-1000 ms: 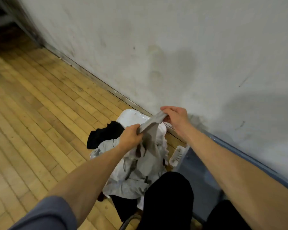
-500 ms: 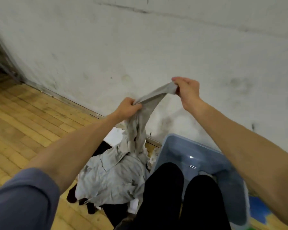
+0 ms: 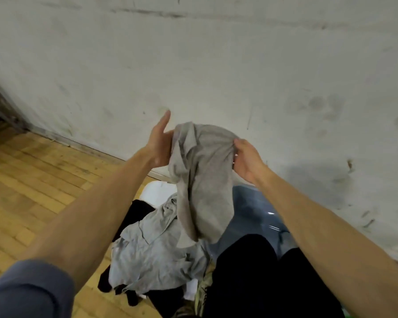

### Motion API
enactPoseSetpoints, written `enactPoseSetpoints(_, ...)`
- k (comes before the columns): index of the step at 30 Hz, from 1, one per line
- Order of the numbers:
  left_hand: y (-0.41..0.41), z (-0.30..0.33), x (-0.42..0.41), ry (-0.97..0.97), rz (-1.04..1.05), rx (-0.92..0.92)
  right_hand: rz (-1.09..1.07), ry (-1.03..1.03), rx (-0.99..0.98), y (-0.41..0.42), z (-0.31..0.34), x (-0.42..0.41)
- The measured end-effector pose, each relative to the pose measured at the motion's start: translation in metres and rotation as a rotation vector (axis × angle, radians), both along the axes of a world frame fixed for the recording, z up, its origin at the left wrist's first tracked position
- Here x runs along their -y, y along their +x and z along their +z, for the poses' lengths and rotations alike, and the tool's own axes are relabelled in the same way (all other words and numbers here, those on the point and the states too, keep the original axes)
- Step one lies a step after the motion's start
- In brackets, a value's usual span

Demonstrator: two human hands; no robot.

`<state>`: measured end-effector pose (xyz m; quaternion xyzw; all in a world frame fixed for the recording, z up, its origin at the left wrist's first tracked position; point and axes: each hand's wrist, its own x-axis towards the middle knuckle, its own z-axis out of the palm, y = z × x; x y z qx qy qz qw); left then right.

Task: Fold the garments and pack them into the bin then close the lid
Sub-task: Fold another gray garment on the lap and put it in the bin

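- Grey garment (image 3: 202, 171) held up in the air in front of the wall (image 3: 216, 65), above the clothes pile and the bin; its lower end hangs down loose.
- Left hand (image 3: 157, 143): thumb straight and raised, palm against the garment's left edge; fingers hidden behind the cloth, so cannot tell whether it grips.
- Right hand (image 3: 247, 158): fingers curled, bunching the garment's right edge.
- Pile of light grey and black clothes (image 3: 152, 253) lies on the wooden floor (image 3: 32, 191), near left.
- Blue plastic bin (image 3: 253, 210) stands just right of the pile, against the wall.
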<state>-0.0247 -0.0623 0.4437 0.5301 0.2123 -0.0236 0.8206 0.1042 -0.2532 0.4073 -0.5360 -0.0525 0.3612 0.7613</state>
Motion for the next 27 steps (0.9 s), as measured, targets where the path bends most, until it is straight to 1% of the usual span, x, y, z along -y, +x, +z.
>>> enactPoseSetpoints(1,-0.005,-0.017,0.003,0.011,-0.015,-0.069,0.028,0.012,-0.014,0.000,-0.003,0.003)
enactPoseSetpoints(2,-0.010,-0.037,0.008,0.043,-0.039,-0.136,0.118,-0.088,0.004,-0.003,-0.013,0.009)
enactPoseSetpoints(3,-0.014,-0.052,0.014,0.067,-0.050,-0.175,0.253,-0.236,0.043,-0.011,-0.025,0.018)
enactPoseSetpoints(4,-0.018,-0.058,0.019,0.031,-0.037,-0.180,0.406,-0.376,0.095,-0.020,-0.035,0.027)
enactPoseSetpoints(5,-0.019,-0.062,0.019,-0.088,-0.004,-0.155,0.500,-0.465,0.144,-0.023,-0.041,0.034)
enactPoseSetpoints(6,-0.018,-0.064,0.017,-0.214,0.059,-0.106,0.514,-0.476,0.171,-0.021,-0.043,0.038)
enactPoseSetpoints(7,-0.016,-0.066,0.014,-0.332,0.131,-0.046,0.424,-0.399,0.130,-0.015,-0.042,0.040)
enactPoseSetpoints(8,-0.018,-0.067,0.014,-0.423,0.153,-0.002,0.316,-0.282,0.037,-0.009,-0.038,0.044)
enactPoseSetpoints(9,-0.020,-0.068,0.017,-0.447,0.120,-0.012,0.265,-0.180,-0.047,-0.003,-0.037,0.049)
enactPoseSetpoints(10,-0.022,-0.071,0.026,-0.383,0.034,-0.073,0.293,-0.164,-0.063,-0.002,-0.038,0.052)
enactPoseSetpoints(11,-0.021,-0.074,0.034,-0.273,-0.030,-0.155,0.396,-0.223,-0.036,-0.007,-0.041,0.055)
enactPoseSetpoints(12,-0.017,-0.073,0.039,-0.202,-0.015,-0.192,0.494,-0.323,-0.016,-0.014,-0.049,0.058)
enactPoseSetpoints(13,-0.012,-0.071,0.039,-0.185,0.058,-0.169,0.554,-0.362,0.000,-0.020,-0.056,0.060)
enactPoseSetpoints(14,-0.007,-0.066,0.036,-0.220,0.150,-0.112,0.546,-0.351,0.007,-0.018,-0.058,0.059)
enactPoseSetpoints(15,-0.002,-0.062,0.027,-0.261,0.245,-0.060,0.486,-0.307,0.024,-0.013,-0.054,0.060)
enactPoseSetpoints(16,0.000,-0.056,0.020,-0.300,0.314,-0.023,0.372,-0.230,0.020,-0.007,-0.044,0.061)
enactPoseSetpoints(17,0.000,-0.054,0.013,-0.301,0.345,-0.011,0.252,-0.113,-0.051,-0.001,-0.038,0.065)
enactPoseSetpoints(18,-0.001,-0.057,0.007,-0.282,0.337,-0.024,0.169,-0.037,-0.121,0.005,-0.037,0.069)
enactPoseSetpoints(19,-0.002,-0.063,0.004,-0.215,0.299,-0.074,0.153,-0.034,-0.165,0.007,-0.039,0.073)
enactPoseSetpoints(21,-0.006,-0.066,0.004,-0.072,0.229,-0.200,0.267,-0.161,-0.154,-0.003,-0.048,0.080)
enactPoseSetpoints(22,-0.007,-0.062,0.001,-0.031,0.217,-0.223,0.293,-0.192,-0.114,-0.004,-0.052,0.083)
enactPoseSetpoints(23,-0.007,-0.060,-0.005,-0.058,0.265,-0.185,0.277,-0.162,-0.112,-0.002,-0.054,0.085)
enactPoseSetpoints(25,-0.013,-0.054,-0.018,-0.234,0.364,-0.027,0.081,-0.005,-0.207,0.007,-0.048,0.088)
enactPoseSetpoints(26,-0.016,-0.055,-0.023,-0.248,0.298,-0.015,0.010,0.021,-0.247,0.013,-0.045,0.089)
enactPoseSetpoints(27,-0.019,-0.062,-0.025,-0.127,0.169,-0.097,-0.011,-0.026,-0.264,0.018,-0.044,0.090)
